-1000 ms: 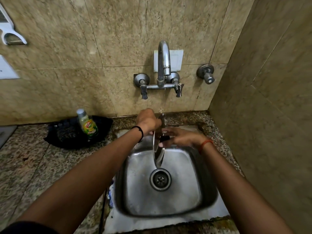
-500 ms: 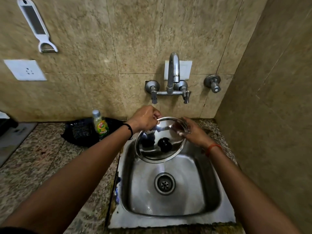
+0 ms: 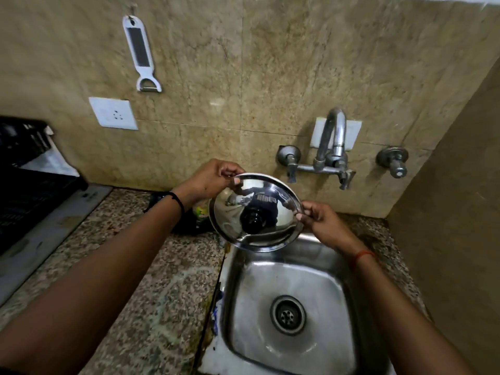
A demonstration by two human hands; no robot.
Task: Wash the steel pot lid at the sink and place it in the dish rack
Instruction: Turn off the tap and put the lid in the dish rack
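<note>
**Two hands on the lid, rack off to the left**

Both hands hold the steel pot lid (image 3: 255,212) by its rim, above the near-left corner of the sink (image 3: 338,269) and tilted so its knob side faces the camera. The left hand (image 3: 209,178) pinches the upper-left edge with curled fingers; the right hand (image 3: 319,216) pinches the right edge the same way. No water shows at the tap (image 3: 334,142). The step in hand looks like the carry to the dish rack (image 3: 24,185), the dark frame at the far left on the granite counter (image 3: 151,280). Wet steel is slippery, so keep both pinches firm, let drips fall over the basin first, then carry it edge-on, clear of the soap bottle (image 3: 200,211) half hidden behind it.
</note>
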